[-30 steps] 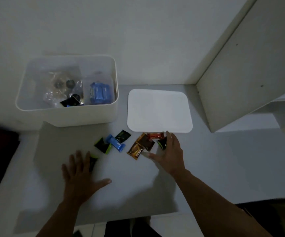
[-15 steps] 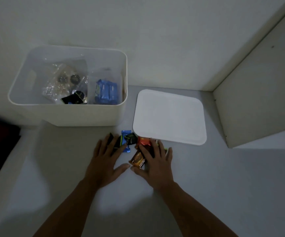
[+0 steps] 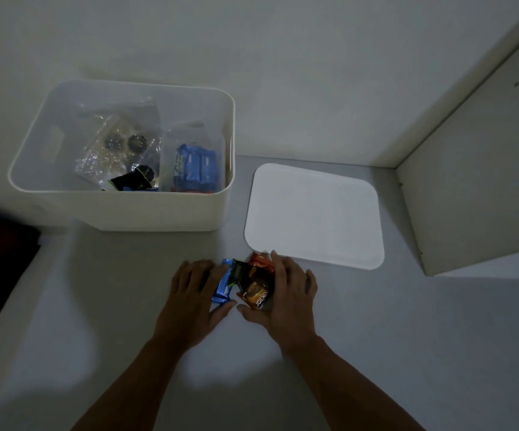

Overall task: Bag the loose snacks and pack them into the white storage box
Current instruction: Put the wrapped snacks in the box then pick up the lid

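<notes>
Several loose snack packets lie bunched in a small pile on the grey table: a blue one [image 3: 223, 284], a black one [image 3: 239, 272], a brown one [image 3: 256, 292] and an orange one [image 3: 259, 262]. My left hand [image 3: 194, 298] presses against the pile's left side with fingers extended. From the right, my right hand [image 3: 287, 293] cups the pile, its fingers lying over the packets. The white storage box [image 3: 158, 209] stands open at the back left, with clear bags of snacks [image 3: 118, 144] and blue packets [image 3: 196, 166] inside.
The box's white lid [image 3: 314, 216] lies flat on the table right of the box, just behind the pile. A cabinet panel [image 3: 476, 169] rises at the far right. A dark object [image 3: 0, 265] sits at the left edge.
Both hands have slid inward across the table, sweeping the scattered packets together into one tight pile between them. The camera has moved closer.
</notes>
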The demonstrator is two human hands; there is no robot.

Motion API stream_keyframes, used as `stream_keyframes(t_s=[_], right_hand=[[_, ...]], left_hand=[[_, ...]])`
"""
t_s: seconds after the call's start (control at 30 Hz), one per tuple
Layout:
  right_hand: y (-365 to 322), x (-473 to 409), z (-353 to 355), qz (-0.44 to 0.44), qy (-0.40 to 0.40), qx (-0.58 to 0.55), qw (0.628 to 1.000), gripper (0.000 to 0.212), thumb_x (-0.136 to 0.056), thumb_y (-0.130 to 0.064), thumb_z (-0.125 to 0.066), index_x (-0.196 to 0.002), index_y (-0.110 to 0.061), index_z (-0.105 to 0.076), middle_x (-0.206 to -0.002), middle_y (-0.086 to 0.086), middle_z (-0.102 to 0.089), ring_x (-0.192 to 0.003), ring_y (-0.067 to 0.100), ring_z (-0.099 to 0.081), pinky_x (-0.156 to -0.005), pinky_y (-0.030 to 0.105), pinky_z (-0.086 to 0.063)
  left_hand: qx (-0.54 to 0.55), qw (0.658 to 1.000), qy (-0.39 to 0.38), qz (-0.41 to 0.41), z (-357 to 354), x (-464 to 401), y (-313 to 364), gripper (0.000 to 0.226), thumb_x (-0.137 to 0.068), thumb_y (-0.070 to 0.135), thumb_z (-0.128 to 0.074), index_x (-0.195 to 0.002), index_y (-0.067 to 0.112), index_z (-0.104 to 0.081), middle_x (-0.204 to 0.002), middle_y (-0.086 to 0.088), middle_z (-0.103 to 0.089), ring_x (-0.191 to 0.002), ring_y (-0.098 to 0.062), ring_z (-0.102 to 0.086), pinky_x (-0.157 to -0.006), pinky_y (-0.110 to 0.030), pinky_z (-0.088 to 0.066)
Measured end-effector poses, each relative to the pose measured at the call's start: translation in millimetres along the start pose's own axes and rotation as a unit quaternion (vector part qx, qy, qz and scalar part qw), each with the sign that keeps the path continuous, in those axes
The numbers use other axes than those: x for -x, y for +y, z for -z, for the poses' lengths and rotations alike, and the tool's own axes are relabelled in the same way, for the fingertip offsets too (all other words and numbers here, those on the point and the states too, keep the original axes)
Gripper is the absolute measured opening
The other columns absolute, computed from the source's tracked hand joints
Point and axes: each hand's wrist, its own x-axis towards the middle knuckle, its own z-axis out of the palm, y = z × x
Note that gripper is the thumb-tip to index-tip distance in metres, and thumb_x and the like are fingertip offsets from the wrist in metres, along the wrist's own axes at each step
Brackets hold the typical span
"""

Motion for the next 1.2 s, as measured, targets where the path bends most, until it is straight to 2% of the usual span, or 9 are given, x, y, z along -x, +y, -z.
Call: stream_keyframes(t_s=[0.13, 0.33, 0.57, 0.7, 0.8, 0.9, 0.97, 1.07, 1.2], right_hand=[[-2, -9, -5, 0.094, 0.001, 0.058, 0.994, 0.078, -0.085, -0.073, -0.056, -0.147, -0.027, -0.050, -0.149, 0.000, -0.050, -0.129, 0.026, -0.051, -0.097, 0.048, -0.039], [2, -9, -6, 0.111, 0.002, 0.042, 0.993, 0.041, -0.090, -0.055, -0.060, -0.119, -0.027, -0.065, -0.126, -0.003, -0.061, -0.105, 0.022, -0.057, -0.079, 0.040, -0.040], [6, -22, -8, 0.102, -0.014, 0.020, 0.994, 0.057, -0.082, -0.035, -0.065, -0.137, -0.022, -0.057, -0.112, -0.002, -0.063, -0.091, 0.020, -0.056, -0.066, 0.034, -0.047], [2, -30, 3, 0.048, -0.039, -0.058, 0.996, 0.054, -0.078, -0.031, -0.068, -0.132, -0.027, -0.060, -0.110, -0.008, -0.063, -0.098, 0.014, -0.060, -0.062, 0.028, -0.053], [-4, -37, 23, -0.066, -0.063, -0.173, 0.981, 0.047, -0.077, -0.035, -0.067, -0.124, -0.038, -0.061, -0.114, -0.018, -0.066, -0.103, 0.005, -0.063, -0.083, 0.025, -0.053], [-13, -39, 45, -0.132, -0.045, -0.225, 0.964, 0.051, -0.072, -0.048, -0.057, -0.121, -0.038, -0.063, -0.114, -0.020, -0.068, -0.103, 0.002, -0.064, -0.089, 0.026, -0.052], [-24, -37, 55, -0.109, -0.037, -0.229, 0.967, 0.053, -0.072, -0.049, -0.054, -0.122, -0.037, -0.064, -0.115, -0.020, -0.068, -0.104, 0.002, -0.064, -0.089, 0.026, -0.052], [-44, -43, 56, -0.038, -0.045, -0.203, 0.977, 0.047, -0.078, -0.044, -0.059, -0.124, -0.037, -0.062, -0.115, -0.016, -0.067, -0.104, 0.005, -0.063, -0.085, 0.025, -0.052], [-62, -63, 30, 0.041, -0.058, -0.086, 0.994, 0.046, -0.079, -0.040, -0.054, -0.123, -0.031, -0.061, -0.109, -0.006, -0.059, -0.099, 0.017, -0.057, -0.063, 0.031, -0.053]], left_hand=[[-0.012, 1.000, -0.013, -0.002, -1, -1, 1, 0.062, -0.092, 0.049, -0.060, -0.146, 0.020, -0.050, -0.148, -0.014, -0.047, -0.138, -0.035, -0.043, -0.114, -0.058, -0.032], [-0.025, 0.999, 0.020, 0.032, 1, 0, 6, 0.039, -0.081, 0.030, -0.064, -0.119, 0.017, -0.066, -0.122, -0.008, -0.059, -0.113, -0.034, -0.054, -0.092, -0.045, -0.040], [-0.032, 0.998, 0.029, 0.055, -2, -5, 7, 0.065, -0.076, 0.027, -0.054, -0.141, 0.018, -0.057, -0.110, -0.006, -0.059, -0.096, -0.031, -0.053, -0.075, -0.042, -0.043], [0.029, 0.990, 0.055, 0.127, -3, -20, 10, 0.056, -0.073, 0.020, -0.054, -0.127, 0.016, -0.068, -0.093, -0.004, -0.060, -0.080, -0.028, -0.054, -0.065, -0.035, -0.042], [0.175, 0.949, 0.087, 0.247, 9, -27, 19, 0.046, -0.075, 0.006, -0.063, -0.119, 0.015, -0.072, -0.090, -0.003, -0.058, -0.072, -0.022, -0.057, -0.063, -0.032, -0.047], [0.286, 0.893, 0.076, 0.338, 30, -25, 27, 0.044, -0.085, 0.003, -0.066, -0.126, 0.019, -0.069, -0.106, -0.002, -0.062, -0.089, -0.013, -0.061, -0.079, -0.018, -0.047], [0.311, 0.872, 0.053, 0.374, 36, -20, 26, 0.038, -0.090, 0.009, -0.061, -0.124, 0.023, -0.069, -0.113, -0.001, -0.064, -0.095, -0.009, -0.061, -0.080, -0.005, -0.039], [0.329, 0.856, 0.046, 0.397, 46, -13, 26, 0.031, -0.092, 0.014, -0.058, -0.119, 0.025, -0.070, -0.111, 0.004, -0.067, -0.099, -0.007, -0.062, -0.082, -0.010, -0.040], [0.337, 0.846, 0.079, 0.404, 61, -11, 28, 0.025, -0.093, 0.004, -0.059, -0.089, 0.029, -0.062, -0.081, 0.016, -0.061, -0.075, 0.015, -0.058, -0.068, 0.000, -0.039]])
